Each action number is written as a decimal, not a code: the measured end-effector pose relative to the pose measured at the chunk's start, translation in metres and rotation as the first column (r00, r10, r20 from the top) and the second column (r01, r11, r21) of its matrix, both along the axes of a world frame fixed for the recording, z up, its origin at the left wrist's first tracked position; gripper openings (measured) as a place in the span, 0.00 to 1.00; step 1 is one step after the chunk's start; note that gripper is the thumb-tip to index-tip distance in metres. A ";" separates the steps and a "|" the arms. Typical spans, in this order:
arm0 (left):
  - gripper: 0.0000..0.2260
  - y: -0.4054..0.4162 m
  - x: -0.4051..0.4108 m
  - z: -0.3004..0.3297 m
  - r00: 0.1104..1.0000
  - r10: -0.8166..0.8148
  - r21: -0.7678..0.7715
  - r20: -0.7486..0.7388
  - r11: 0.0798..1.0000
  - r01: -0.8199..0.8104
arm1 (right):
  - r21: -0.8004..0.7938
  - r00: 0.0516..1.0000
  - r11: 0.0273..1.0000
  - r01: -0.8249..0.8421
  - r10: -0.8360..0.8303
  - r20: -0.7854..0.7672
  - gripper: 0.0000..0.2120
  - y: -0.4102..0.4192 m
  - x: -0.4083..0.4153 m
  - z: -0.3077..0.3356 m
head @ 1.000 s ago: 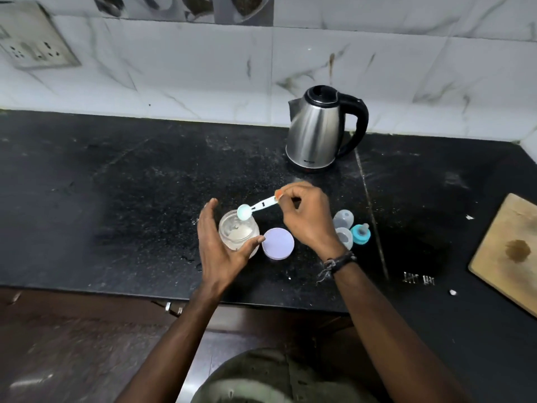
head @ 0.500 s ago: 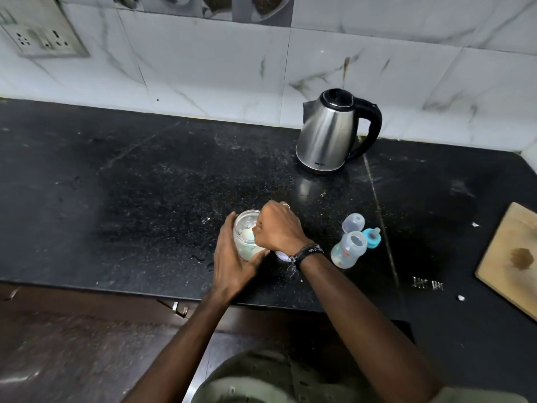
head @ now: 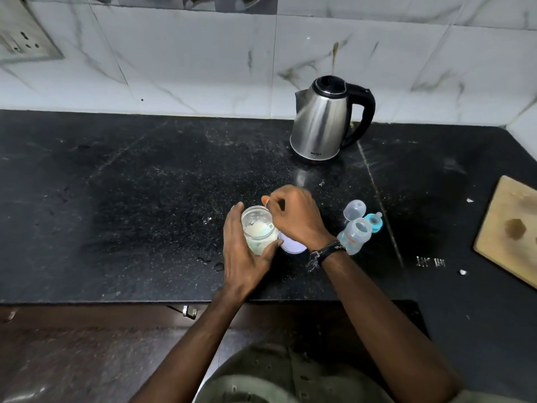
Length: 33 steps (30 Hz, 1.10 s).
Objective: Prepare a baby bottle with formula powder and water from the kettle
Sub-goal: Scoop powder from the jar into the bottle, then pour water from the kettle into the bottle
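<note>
A clear glass jar of pale formula powder (head: pixel 258 228) stands near the counter's front edge. My left hand (head: pixel 245 253) grips the jar from the left and front. My right hand (head: pixel 296 219) pinches a small scoop (head: pixel 266 227) whose teal bowl sits down inside the jar in the powder. The jar's white round lid (head: pixel 292 246) lies just right of it, partly under my right wrist. An open baby bottle (head: pixel 355 235) stands to the right, with its clear cap (head: pixel 354 209) and teal nipple ring (head: pixel 374 221) beside it. The steel kettle (head: pixel 322 123) stands behind, against the wall.
A wooden cutting board (head: pixel 511 231) lies at the right edge of the black stone counter (head: pixel 130 199). A wall socket (head: pixel 23 39) is at the upper left. Small water drops and white crumbs are scattered on the counter.
My right hand has brought the scoop from above the jar down into it, and the scoop now sits in the powder. My left hand has closed round the jar.
</note>
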<state>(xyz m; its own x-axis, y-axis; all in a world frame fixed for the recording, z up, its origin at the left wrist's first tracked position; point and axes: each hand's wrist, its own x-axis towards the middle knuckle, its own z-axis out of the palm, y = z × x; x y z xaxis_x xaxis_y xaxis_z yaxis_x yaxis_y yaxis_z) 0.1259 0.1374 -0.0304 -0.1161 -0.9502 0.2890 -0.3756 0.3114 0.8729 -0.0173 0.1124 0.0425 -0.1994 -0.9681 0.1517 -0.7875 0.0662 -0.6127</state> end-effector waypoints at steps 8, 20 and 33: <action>0.38 0.007 -0.033 0.029 0.995 -0.041 -0.111 -0.095 0.993 0.031 | -0.223 0.972 0.953 0.203 -0.168 0.165 0.18 0.015 -0.031 0.004; 0.47 0.021 -0.120 0.015 0.961 -0.276 0.103 0.002 0.956 0.275 | -0.273 0.870 0.871 0.409 -0.283 0.403 0.16 0.016 -0.124 0.015; 0.36 0.026 -0.170 -0.031 0.951 -0.295 0.289 0.090 0.922 0.259 | -0.230 0.780 0.858 0.460 -0.267 0.566 0.16 -0.038 -0.204 -0.003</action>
